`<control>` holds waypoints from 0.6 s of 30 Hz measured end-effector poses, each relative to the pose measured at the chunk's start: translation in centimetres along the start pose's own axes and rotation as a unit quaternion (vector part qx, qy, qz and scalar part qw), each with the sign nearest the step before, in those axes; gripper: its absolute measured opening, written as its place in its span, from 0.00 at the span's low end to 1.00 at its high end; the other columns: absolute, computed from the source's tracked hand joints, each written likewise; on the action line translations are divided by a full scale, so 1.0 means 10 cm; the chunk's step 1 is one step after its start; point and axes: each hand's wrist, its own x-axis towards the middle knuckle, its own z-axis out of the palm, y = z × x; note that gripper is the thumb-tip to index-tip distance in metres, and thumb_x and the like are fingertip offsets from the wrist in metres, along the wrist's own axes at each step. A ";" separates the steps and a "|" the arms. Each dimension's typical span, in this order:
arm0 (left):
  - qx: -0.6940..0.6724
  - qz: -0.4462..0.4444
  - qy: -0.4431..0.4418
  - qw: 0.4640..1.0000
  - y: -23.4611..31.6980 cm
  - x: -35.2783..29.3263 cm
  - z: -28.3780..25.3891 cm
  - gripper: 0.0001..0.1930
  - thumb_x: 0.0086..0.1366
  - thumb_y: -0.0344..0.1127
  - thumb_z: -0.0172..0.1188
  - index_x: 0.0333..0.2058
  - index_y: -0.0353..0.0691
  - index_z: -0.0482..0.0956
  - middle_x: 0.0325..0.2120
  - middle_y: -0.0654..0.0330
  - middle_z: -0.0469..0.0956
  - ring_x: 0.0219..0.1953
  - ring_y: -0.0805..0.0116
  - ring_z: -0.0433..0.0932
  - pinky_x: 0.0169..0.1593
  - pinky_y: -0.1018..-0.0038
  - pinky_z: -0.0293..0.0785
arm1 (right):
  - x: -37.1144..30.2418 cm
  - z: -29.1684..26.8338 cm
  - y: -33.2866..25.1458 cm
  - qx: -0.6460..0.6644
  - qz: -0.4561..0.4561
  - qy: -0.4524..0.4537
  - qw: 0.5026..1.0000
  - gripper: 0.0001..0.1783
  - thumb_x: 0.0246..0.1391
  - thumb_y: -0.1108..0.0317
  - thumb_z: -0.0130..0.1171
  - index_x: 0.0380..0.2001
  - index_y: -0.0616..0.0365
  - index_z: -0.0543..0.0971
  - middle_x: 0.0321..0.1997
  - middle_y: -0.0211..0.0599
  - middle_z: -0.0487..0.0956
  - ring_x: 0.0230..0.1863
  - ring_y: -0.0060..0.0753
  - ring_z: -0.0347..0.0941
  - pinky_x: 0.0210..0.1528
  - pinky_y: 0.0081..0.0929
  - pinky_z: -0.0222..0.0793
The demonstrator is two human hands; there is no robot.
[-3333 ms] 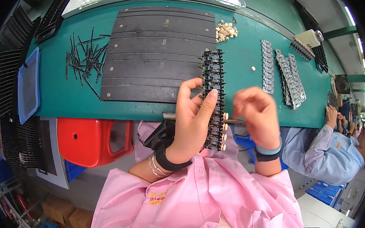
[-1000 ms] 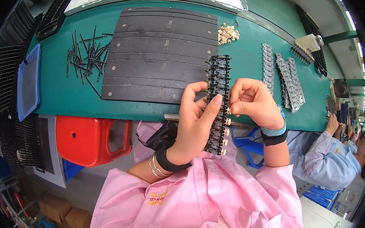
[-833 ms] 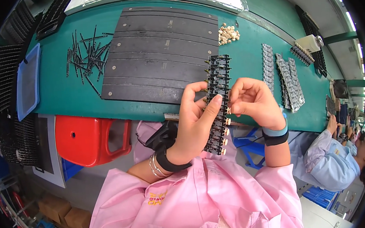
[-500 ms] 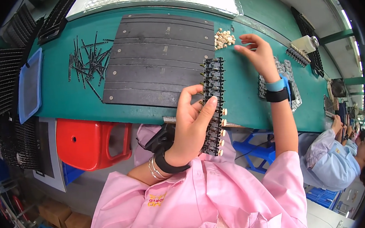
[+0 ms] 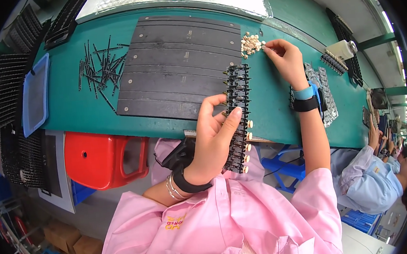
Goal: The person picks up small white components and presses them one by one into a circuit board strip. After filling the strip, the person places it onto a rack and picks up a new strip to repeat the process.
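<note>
My left hand (image 5: 214, 143) is wrapped round a long black strip of small parts (image 5: 238, 95), held upright in front of my chest. Several cream-coloured round buttons (image 5: 248, 136) stick out along the right side of its lower half; short brass-coloured pins show on its upper left side. Over the green table, my right hand (image 5: 285, 59) has thumb and forefinger pinched together at the right edge of a heap of small cream and tan buttons (image 5: 250, 44). A small pale piece, seemingly one of these buttons, shows at the fingertips.
A dark grey grooved board (image 5: 174, 65) lies on the green table (image 5: 165, 129). Left of it are scattered thin black rods (image 5: 101, 68) and a blue tray (image 5: 36, 97). Clear plastic trays (image 5: 323, 93) lie beside my right wrist. A red stool (image 5: 103, 158) stands below; a co-worker (image 5: 372, 176) sits at right.
My right hand has come down to the edge of the button heap, and its spread thumb and fingers have closed into a pinch. My left hand and the strip stay put.
</note>
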 end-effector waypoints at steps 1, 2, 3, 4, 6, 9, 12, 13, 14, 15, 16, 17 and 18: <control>-0.002 0.002 -0.003 1.000 0.00 0.00 -0.01 0.15 0.61 0.29 0.47 0.43 0.37 0.54 0.27 0.58 0.73 0.23 0.81 0.70 0.23 0.85 0.68 | -0.01 0.00 0.03 0.050 0.009 0.008 0.999 0.09 0.44 0.72 0.55 0.31 0.63 0.74 0.27 0.31 0.74 0.27 0.17 0.69 0.30 0.15 0.65; -0.003 0.003 -0.006 1.000 0.00 0.00 -0.01 0.15 0.61 0.29 0.47 0.43 0.37 0.54 0.28 0.58 0.73 0.23 0.81 0.70 0.24 0.85 0.68 | -0.02 -0.01 0.05 0.100 0.018 0.016 0.995 0.08 0.44 0.72 0.54 0.30 0.64 0.74 0.25 0.30 0.74 0.26 0.18 0.68 0.30 0.15 0.64; -0.003 0.001 -0.005 1.000 0.01 0.00 -0.01 0.15 0.61 0.29 0.47 0.43 0.37 0.54 0.28 0.58 0.73 0.23 0.81 0.70 0.24 0.85 0.68 | -0.03 -0.01 0.07 0.149 0.028 0.023 0.988 0.07 0.44 0.72 0.53 0.28 0.65 0.73 0.24 0.30 0.73 0.25 0.18 0.67 0.29 0.15 0.64; -0.005 -0.002 -0.003 1.000 0.01 0.00 -0.01 0.15 0.61 0.29 0.47 0.43 0.37 0.54 0.28 0.58 0.73 0.23 0.81 0.70 0.24 0.85 0.68 | -0.04 -0.03 0.09 0.149 0.029 0.022 0.988 0.07 0.44 0.72 0.53 0.28 0.65 0.73 0.24 0.30 0.73 0.25 0.18 0.67 0.29 0.15 0.64; -0.006 -0.008 -0.002 1.000 0.01 0.00 -0.01 0.15 0.61 0.29 0.47 0.43 0.37 0.54 0.28 0.58 0.73 0.23 0.81 0.70 0.24 0.85 0.68 | -0.08 -0.10 0.11 0.410 0.150 0.015 0.900 0.05 0.46 0.72 0.51 0.26 0.64 0.71 0.21 0.28 0.70 0.22 0.18 0.65 0.27 0.16 0.63; -0.010 -0.014 0.004 1.000 0.02 0.00 -0.02 0.15 0.61 0.30 0.48 0.43 0.37 0.55 0.28 0.58 0.73 0.23 0.81 0.70 0.24 0.85 0.68 | -0.24 -0.13 0.08 0.521 0.167 -0.076 0.834 0.05 0.48 0.72 0.47 0.24 0.62 0.67 0.18 0.28 0.67 0.19 0.20 0.62 0.24 0.17 0.61; -0.009 -0.021 0.002 1.000 0.04 0.01 -0.04 0.15 0.61 0.30 0.48 0.44 0.38 0.55 0.28 0.59 0.73 0.23 0.82 0.70 0.24 0.86 0.68 | -0.55 0.10 -0.29 0.253 0.019 -0.082 0.964 0.06 0.50 0.70 0.45 0.24 0.61 0.65 0.17 0.32 0.65 0.17 0.25 0.61 0.21 0.23 0.60; -0.005 -0.021 -0.001 1.000 0.05 0.01 -0.05 0.15 0.61 0.30 0.48 0.44 0.38 0.55 0.28 0.59 0.73 0.23 0.82 0.70 0.24 0.86 0.68 | -0.60 0.21 -0.45 -0.029 -0.091 0.003 0.995 0.07 0.50 0.68 0.44 0.24 0.60 0.64 0.17 0.35 0.66 0.17 0.29 0.63 0.20 0.26 0.60; -0.001 -0.021 -0.005 1.000 0.05 0.01 -0.05 0.15 0.61 0.31 0.48 0.44 0.38 0.55 0.28 0.59 0.73 0.23 0.82 0.70 0.24 0.86 0.68 | -0.60 0.26 -0.50 -0.027 -0.089 0.003 0.996 0.07 0.50 0.68 0.44 0.24 0.60 0.64 0.17 0.35 0.66 0.17 0.29 0.63 0.20 0.26 0.60; 0.000 -0.023 -0.004 1.000 0.05 0.00 -0.06 0.15 0.61 0.31 0.48 0.44 0.38 0.55 0.28 0.59 0.73 0.23 0.82 0.70 0.24 0.86 0.68 | -0.59 0.29 -0.55 -0.081 -0.089 -0.006 0.993 0.07 0.51 0.68 0.45 0.25 0.60 0.64 0.17 0.37 0.66 0.17 0.32 0.63 0.21 0.28 0.61; 0.003 -0.021 0.000 1.000 0.04 0.00 -0.04 0.15 0.61 0.31 0.48 0.44 0.39 0.55 0.27 0.59 0.73 0.23 0.82 0.70 0.24 0.86 0.68 | -0.57 0.31 -0.57 -0.134 -0.088 -0.015 0.987 0.07 0.51 0.67 0.45 0.25 0.59 0.64 0.17 0.38 0.66 0.17 0.35 0.64 0.22 0.30 0.61; 0.006 -0.019 0.005 1.000 0.03 0.00 -0.03 0.15 0.61 0.31 0.48 0.44 0.39 0.55 0.27 0.59 0.73 0.23 0.82 0.70 0.24 0.86 0.68 | -0.57 0.31 -0.58 -0.187 -0.087 -0.023 0.978 0.07 0.51 0.67 0.46 0.26 0.59 0.65 0.17 0.40 0.67 0.17 0.38 0.64 0.22 0.32 0.62; 0.009 -0.016 0.009 1.000 0.02 0.00 -0.03 0.15 0.61 0.31 0.48 0.44 0.39 0.55 0.27 0.59 0.73 0.24 0.82 0.70 0.24 0.86 0.68 | -0.59 0.31 -0.57 -0.187 -0.085 -0.022 0.978 0.07 0.51 0.67 0.46 0.26 0.59 0.65 0.17 0.40 0.67 0.17 0.38 0.64 0.22 0.32 0.62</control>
